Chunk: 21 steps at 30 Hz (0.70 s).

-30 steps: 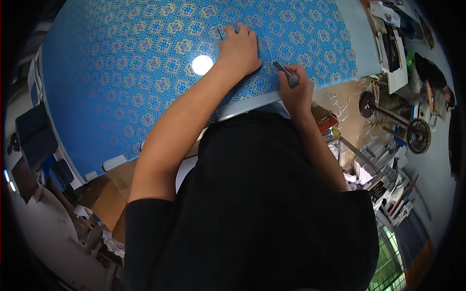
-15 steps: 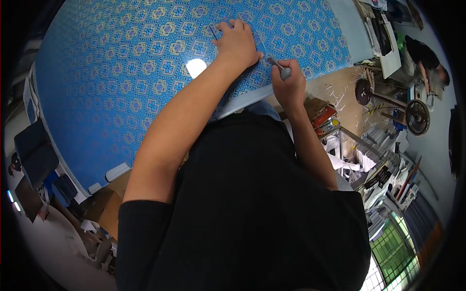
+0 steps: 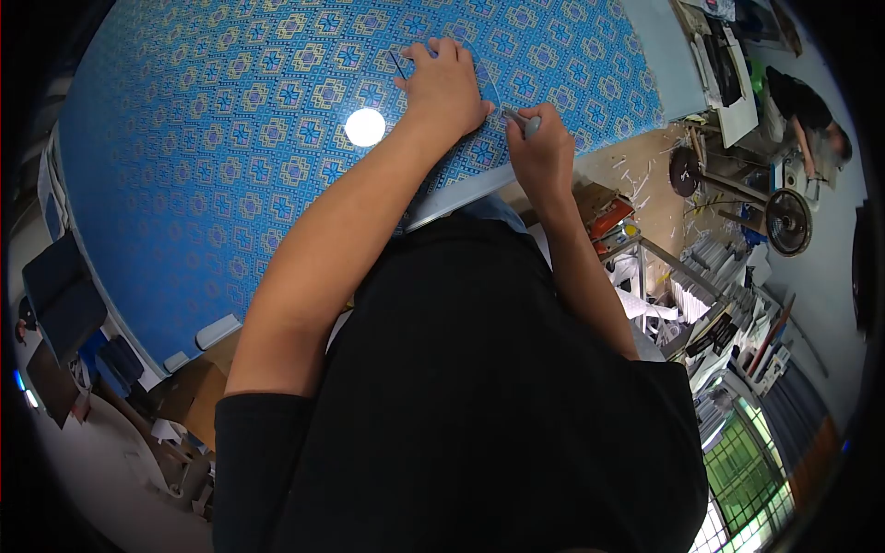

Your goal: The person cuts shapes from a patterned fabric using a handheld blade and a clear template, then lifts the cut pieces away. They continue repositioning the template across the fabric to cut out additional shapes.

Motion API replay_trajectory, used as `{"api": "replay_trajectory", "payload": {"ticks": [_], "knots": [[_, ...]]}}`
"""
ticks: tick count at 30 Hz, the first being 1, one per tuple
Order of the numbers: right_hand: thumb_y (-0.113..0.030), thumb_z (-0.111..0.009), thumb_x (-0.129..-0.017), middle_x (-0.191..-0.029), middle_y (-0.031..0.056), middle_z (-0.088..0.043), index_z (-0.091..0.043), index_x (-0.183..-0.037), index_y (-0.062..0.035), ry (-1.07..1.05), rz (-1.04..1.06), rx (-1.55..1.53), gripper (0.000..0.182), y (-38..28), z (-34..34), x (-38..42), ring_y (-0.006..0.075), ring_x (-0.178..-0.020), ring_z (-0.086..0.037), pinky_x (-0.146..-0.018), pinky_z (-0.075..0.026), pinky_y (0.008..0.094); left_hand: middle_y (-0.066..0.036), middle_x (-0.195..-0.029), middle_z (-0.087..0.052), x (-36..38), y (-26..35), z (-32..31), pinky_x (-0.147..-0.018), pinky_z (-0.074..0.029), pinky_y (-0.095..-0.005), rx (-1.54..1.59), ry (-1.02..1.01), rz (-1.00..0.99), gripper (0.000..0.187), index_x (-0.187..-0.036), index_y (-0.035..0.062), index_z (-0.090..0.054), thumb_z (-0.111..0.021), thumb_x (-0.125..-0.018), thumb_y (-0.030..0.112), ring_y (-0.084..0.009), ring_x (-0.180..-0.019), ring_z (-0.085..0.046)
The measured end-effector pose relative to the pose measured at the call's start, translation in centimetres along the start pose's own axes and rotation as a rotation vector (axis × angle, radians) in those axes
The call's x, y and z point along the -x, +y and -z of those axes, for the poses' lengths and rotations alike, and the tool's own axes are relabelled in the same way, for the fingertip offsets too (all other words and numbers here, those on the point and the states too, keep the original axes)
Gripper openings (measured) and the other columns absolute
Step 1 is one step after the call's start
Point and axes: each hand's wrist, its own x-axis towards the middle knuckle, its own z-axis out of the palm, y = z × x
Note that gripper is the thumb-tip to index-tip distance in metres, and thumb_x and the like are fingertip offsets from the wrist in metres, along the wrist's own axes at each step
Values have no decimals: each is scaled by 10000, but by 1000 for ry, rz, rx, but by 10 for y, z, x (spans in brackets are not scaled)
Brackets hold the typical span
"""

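A blue cloth with a repeating yellow and purple pattern covers the broad table. My left hand lies on it with fingers spread, pressing what looks like a clear curved-edged template. A short dark line shows beside the fingertips. Just right of the left thumb, my right hand is closed round a small grey-handled cutter. Its narrow tip points toward the template's edge, close to the thumb. Whether the tip touches the cloth is too small to tell.
The table's pale front edge runs close to my body. Paper scraps litter the floor at right, near a standing fan and stacked papers. A co-worker is at the far right. A cardboard box stands at lower left.
My right hand with the cutter has shifted slightly left and up, and the handle has tilted. The left hand stays spread on the template; the whole view has shifted a little.
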Motion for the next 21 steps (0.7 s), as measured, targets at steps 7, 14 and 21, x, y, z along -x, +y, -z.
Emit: {"api": "replay_trajectory", "payload": {"ticks": [7,14,21], "knots": [[-93,-762,-885,-921,217,-738,-607,-1025,-19,-21,13,-13,222,2,0,-1,407,-823,-741,-668,-586,442,-220,-1513,-412,1,1,3,-879,-584,-670,29,3,23,971,-1503,18,-434,-817,-802,570,-561,-1342,-392],[-153,-786,-905,-874,177,-749,-636,-1005,-24,-14,31,-2,221,8,-3,-4,304,-789,-757,-669,-568,383,-216,-1524,-405,2,2,3,-894,-575,-678,46,-3,32,973,-1514,24,-424,-819,-805,561,-555,-1367,-371],[-152,-794,-886,-917,182,-753,-633,-992,-22,-58,111,-6,232,11,3,-27,333,-818,-757,-680,-574,388,-209,-1523,-414,2,2,4,-897,-569,-684,65,-1,33,967,-1507,22,-437,-829,-798,550,-556,-1367,-372]]}}
